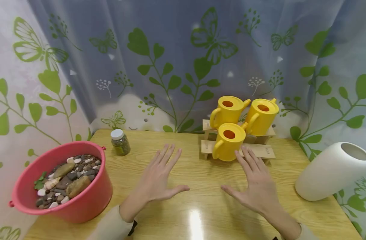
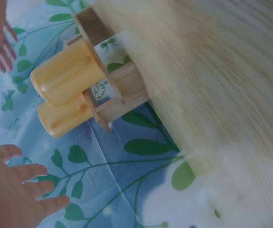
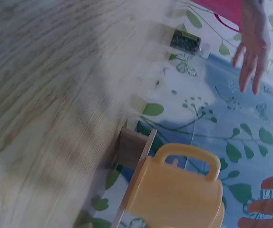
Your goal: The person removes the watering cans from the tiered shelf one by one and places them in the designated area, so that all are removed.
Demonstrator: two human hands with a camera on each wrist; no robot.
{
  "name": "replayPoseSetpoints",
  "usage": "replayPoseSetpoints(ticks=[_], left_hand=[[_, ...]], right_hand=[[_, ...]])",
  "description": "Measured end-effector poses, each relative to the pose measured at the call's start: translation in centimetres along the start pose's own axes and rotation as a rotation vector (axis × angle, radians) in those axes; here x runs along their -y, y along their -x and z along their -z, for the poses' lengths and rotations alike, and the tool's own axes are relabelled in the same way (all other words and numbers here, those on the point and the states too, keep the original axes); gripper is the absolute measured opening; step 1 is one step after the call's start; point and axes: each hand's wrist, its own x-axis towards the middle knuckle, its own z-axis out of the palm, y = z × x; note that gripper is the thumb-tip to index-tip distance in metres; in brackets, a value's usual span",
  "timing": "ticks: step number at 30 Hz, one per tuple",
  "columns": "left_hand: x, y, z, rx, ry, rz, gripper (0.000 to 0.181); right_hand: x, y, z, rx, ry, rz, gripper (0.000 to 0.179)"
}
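Both hands hover over the wooden table, palms down with fingers spread. My left hand (image 1: 157,180) is left of the middle and holds nothing. My right hand (image 1: 256,186) is also bare, its fingertips near the front yellow watering can (image 1: 230,141). That can stands on the lower step of a small wooden stand (image 1: 262,150). Two more yellow watering cans, a left one (image 1: 228,111) and a right one (image 1: 263,117), sit on the upper step. In the left wrist view the fingers (image 2: 32,190) of the left hand are straight and apart.
At the left stands a pink bucket (image 1: 106,180) filled with pebbles and larger stones. Behind it is a small jar (image 1: 121,143) with a white lid. A white vase (image 1: 330,173) is at the right edge. A leaf-patterned curtain (image 1: 170,50) hangs along the back.
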Motion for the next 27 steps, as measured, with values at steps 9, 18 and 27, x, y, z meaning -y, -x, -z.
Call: replayPoseSetpoints(ticks=[9, 18, 27], left_hand=[[-0.9, -2.9, -1.1, -0.021, 0.409, 0.187, 0.082], [-1.1, -7.3, -3.4, -0.111, 0.867, 0.285, 0.055], [-0.5, -12.0, -4.7, -0.121, 0.949, 0.344, 0.044]], right_hand=[[-5.1, 0.7, 1.8, 0.033, -0.371, -0.373, 0.068], [-10.9, 0.0, 0.9, 0.003, -0.592, -0.587, 0.052], [-15.5, -1.5, -0.9, -0.088, -0.887, -0.915, 0.018]])
